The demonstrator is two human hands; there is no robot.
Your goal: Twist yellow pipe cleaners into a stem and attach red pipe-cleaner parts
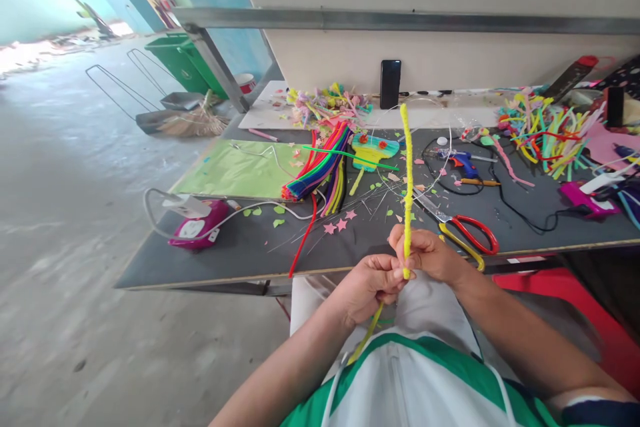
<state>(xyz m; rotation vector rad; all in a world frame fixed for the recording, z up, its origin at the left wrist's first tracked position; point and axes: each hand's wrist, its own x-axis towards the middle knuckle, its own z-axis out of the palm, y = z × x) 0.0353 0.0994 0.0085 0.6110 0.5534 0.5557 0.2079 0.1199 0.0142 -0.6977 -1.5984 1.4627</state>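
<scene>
Both hands meet in front of my lap on a fuzzy yellow pipe cleaner [409,167], which stands nearly upright above them. My left hand [373,285] is closed, thumb and fingers pinching its lower end. A yellow strand trails down below this hand toward my clothing. Just above and to the right, my right hand [429,252] pinches the stem too, its fingers curled around it. The stem looks thick, as if wrapped. Red- and yellow-handled scissors [467,233] lie on the table beyond my right hand. A thin wire hoop [450,147] lies behind the stem.
On the grey table [200,265] lie a bundle of coloured pipe cleaners [320,163], a blue glue gun [464,163] and pink foam stars [341,225]. Magenta power blocks [200,230] sit at both sides. A phone [390,83] leans on the back panel. More pipe cleaners [550,130] heap at right.
</scene>
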